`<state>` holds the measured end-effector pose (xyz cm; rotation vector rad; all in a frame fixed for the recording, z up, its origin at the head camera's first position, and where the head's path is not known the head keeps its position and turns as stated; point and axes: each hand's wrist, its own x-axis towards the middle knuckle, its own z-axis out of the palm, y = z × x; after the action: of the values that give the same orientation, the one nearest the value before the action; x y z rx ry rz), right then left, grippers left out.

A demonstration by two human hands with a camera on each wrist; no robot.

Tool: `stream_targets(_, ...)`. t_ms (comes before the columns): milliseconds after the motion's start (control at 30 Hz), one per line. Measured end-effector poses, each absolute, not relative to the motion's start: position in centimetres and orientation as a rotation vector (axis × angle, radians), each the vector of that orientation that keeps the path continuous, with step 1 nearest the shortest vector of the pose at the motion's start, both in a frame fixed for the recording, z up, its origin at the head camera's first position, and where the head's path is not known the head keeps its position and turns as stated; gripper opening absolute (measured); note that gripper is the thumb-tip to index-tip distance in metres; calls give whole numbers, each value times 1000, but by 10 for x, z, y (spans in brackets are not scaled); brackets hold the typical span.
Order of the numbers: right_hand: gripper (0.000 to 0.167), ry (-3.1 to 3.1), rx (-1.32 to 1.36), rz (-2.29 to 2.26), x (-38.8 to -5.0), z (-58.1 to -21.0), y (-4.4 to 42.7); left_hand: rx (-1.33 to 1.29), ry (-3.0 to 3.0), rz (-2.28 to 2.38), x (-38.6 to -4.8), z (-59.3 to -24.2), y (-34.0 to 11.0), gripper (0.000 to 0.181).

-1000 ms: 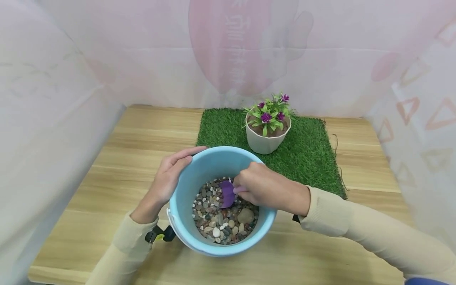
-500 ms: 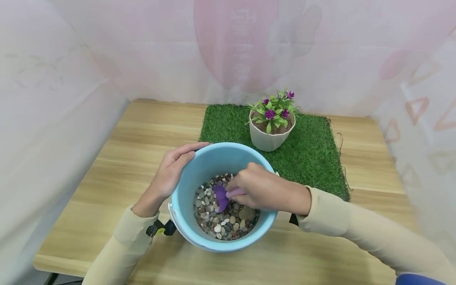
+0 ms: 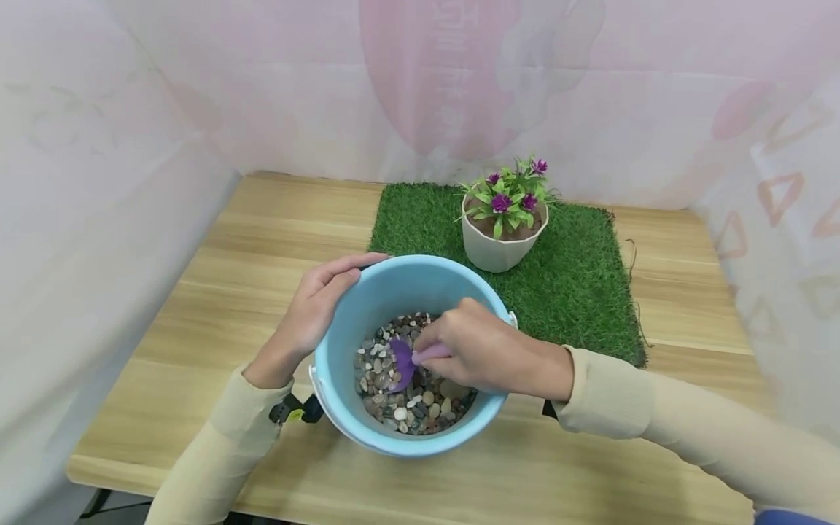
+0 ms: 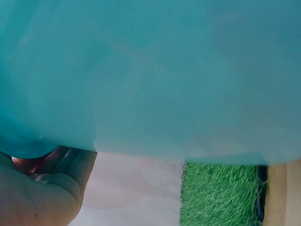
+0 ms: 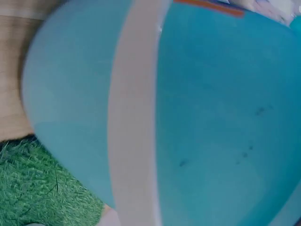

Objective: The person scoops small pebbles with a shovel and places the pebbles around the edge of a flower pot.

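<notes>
A light blue bucket (image 3: 429, 264) stands on the table, partly filled with mixed pebbles (image 3: 377, 397). My left hand (image 3: 307, 312) rests against the bucket's left side at the rim, its fingers fairly straight along the outside. In the left wrist view that hand (image 4: 44, 193) is partly hidden by the bucket's wall (image 4: 150, 80). Over the bucket's right rim reaches my right hand (image 3: 482, 346), gripping the lilac handle of a small purple toy shovel (image 3: 403, 364). The shovel's blade lies among the pebbles. Only the bucket's wall (image 5: 221, 117) and a pale band show large in the right wrist view.
Behind the bucket, a white pot (image 3: 500, 254) with a purple-flowered plant (image 3: 505, 198) stands on a green turf mat (image 3: 577, 284). The wooden table (image 3: 197, 313) ends at a front edge below. Pale printed cloth walls (image 3: 295, 95) surround it. The bucket's white handle (image 3: 328, 415) hangs at its left.
My right hand has pushed the shovel leftward through the pebbles inside the bucket. The left hand keeps its place at the rim. The whole view has shifted slightly.
</notes>
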<state>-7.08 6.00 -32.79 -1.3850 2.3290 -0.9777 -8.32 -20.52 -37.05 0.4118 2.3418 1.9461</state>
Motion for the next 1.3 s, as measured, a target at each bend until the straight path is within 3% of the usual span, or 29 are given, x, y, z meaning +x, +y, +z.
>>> stream_targets(1300,20,2215,-1309,-1526,-76,-337,107,450,2345,1914,-82,-368,-208,40)
